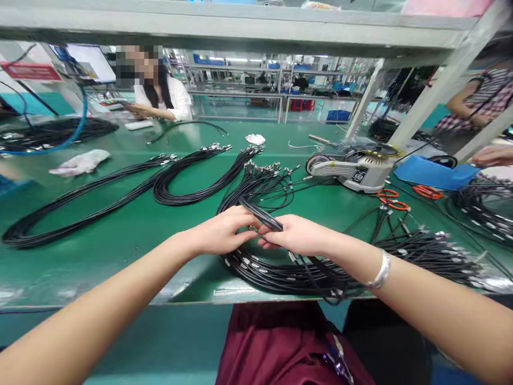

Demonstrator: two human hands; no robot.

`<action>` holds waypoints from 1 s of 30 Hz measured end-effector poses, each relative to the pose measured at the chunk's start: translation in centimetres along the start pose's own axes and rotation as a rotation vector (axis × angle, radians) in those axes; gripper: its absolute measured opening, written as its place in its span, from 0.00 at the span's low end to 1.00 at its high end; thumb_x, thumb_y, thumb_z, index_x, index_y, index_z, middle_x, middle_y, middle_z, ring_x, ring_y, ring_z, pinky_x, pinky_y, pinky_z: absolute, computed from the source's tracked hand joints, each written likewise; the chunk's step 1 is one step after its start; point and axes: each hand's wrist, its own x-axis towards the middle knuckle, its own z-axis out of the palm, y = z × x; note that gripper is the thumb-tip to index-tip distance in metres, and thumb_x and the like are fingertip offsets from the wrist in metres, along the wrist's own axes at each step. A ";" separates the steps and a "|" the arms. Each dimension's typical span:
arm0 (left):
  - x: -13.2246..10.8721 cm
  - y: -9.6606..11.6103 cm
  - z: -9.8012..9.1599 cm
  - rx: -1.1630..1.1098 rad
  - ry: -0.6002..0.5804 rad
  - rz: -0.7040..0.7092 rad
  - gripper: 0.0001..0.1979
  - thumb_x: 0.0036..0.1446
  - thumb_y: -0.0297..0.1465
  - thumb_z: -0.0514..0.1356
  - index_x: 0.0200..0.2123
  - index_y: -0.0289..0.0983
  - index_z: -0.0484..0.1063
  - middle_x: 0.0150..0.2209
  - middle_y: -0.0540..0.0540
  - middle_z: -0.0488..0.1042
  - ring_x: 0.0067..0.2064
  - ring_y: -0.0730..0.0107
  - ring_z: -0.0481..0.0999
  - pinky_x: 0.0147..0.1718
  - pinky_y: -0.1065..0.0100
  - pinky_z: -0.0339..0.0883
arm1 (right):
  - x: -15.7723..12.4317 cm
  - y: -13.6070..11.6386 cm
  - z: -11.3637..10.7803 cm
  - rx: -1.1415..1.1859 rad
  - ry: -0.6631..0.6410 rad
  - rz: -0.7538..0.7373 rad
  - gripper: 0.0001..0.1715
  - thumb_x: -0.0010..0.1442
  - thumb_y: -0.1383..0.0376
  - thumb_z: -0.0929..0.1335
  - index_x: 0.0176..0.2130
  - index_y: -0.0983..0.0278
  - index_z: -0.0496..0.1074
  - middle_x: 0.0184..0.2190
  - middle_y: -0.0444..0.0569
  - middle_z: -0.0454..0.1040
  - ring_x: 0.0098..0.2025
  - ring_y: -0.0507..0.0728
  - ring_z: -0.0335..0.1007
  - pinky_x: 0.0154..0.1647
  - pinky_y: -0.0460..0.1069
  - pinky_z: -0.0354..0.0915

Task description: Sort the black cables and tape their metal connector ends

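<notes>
My left hand (231, 230) and my right hand (292, 234) meet over the middle of the green bench, both closed on black cables (261, 215). The right fingers wrap round a short bunch of them. With thumb and fingertips, the left hand pinches a cable end beside it; that tip is too small to make out. Beneath the hands lies a large curved bundle of black cables (276, 275) with white labels. Its many connector ends fan out behind the hands and to the right.
Two looped cable bundles (188, 199) (48, 227) lie left, near a white cloth (82, 162). A grey tape dispenser (355, 168), orange-handled scissors (393, 200) and a blue bin (435, 174) stand right. A shelf beam (240, 27) crosses above. A person (164, 96) sits opposite; another's hand (492, 155) shows right.
</notes>
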 end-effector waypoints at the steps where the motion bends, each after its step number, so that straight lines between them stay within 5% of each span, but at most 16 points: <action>1: 0.2 -0.1 -0.1 0.007 -0.005 0.034 0.10 0.60 0.31 0.55 0.42 0.37 0.74 0.45 0.42 0.73 0.47 0.66 0.70 0.48 0.65 0.63 | 0.0 0.0 0.0 -0.045 0.006 0.022 0.05 0.57 0.71 0.63 0.33 0.66 0.69 0.29 0.45 0.73 0.27 0.49 0.71 0.29 0.42 0.66; 6: 0.5 -3.0 -0.7 0.165 0.020 0.062 0.12 0.61 0.33 0.54 0.40 0.39 0.76 0.40 0.44 0.75 0.43 0.66 0.70 0.45 0.66 0.63 | -0.3 -0.5 -0.4 -0.133 0.034 0.114 0.06 0.58 0.67 0.63 0.32 0.66 0.69 0.20 0.39 0.64 0.14 0.46 0.62 0.15 0.42 0.57; 11: -1.4 -7.5 -1.3 0.356 0.254 -0.235 0.14 0.61 0.30 0.51 0.40 0.37 0.76 0.39 0.40 0.75 0.42 0.62 0.69 0.44 0.60 0.62 | -1.4 -1.1 -0.7 0.059 -0.059 0.137 0.06 0.59 0.68 0.61 0.33 0.67 0.66 0.23 0.44 0.70 0.16 0.47 0.63 0.17 0.44 0.63; 14: -3.0 -6.4 -1.3 0.337 0.234 -0.254 0.13 0.60 0.29 0.51 0.39 0.37 0.76 0.38 0.41 0.75 0.42 0.63 0.70 0.43 0.62 0.63 | -1.6 -1.2 -0.4 0.111 0.024 0.131 0.04 0.57 0.69 0.62 0.35 0.65 0.65 0.20 0.39 0.66 0.13 0.45 0.54 0.12 0.41 0.56; 18: -3.6 -2.5 -1.1 0.152 -0.116 -0.110 0.12 0.60 0.28 0.53 0.42 0.41 0.76 0.44 0.46 0.74 0.48 0.67 0.67 0.47 0.68 0.62 | -0.8 -1.0 0.1 0.089 0.114 0.100 0.05 0.55 0.63 0.65 0.31 0.64 0.66 0.13 0.34 0.52 0.12 0.45 0.46 0.11 0.41 0.50; 21: -2.7 -1.5 -1.0 0.170 -0.257 -0.105 0.11 0.59 0.27 0.56 0.40 0.42 0.77 0.46 0.45 0.73 0.49 0.64 0.66 0.49 0.66 0.60 | -0.1 -0.5 0.5 0.063 0.096 0.098 0.08 0.54 0.63 0.65 0.33 0.64 0.71 0.12 0.34 0.50 0.12 0.46 0.46 0.11 0.42 0.51; 27: -0.6 -2.5 -1.6 0.217 -0.303 -0.002 0.07 0.56 0.27 0.59 0.33 0.40 0.78 0.38 0.46 0.76 0.45 0.63 0.67 0.46 0.65 0.59 | 0.3 0.1 0.8 -0.001 0.120 0.079 0.08 0.53 0.62 0.65 0.32 0.64 0.71 0.24 0.42 0.70 0.13 0.44 0.52 0.12 0.42 0.53; 30: -0.1 -1.4 -2.4 0.168 -0.236 0.012 0.09 0.59 0.27 0.55 0.36 0.39 0.76 0.36 0.46 0.76 0.43 0.66 0.68 0.44 0.67 0.61 | 0.3 -0.1 0.9 -0.081 0.152 0.064 0.10 0.50 0.59 0.68 0.31 0.64 0.71 0.24 0.41 0.68 0.15 0.45 0.55 0.13 0.41 0.55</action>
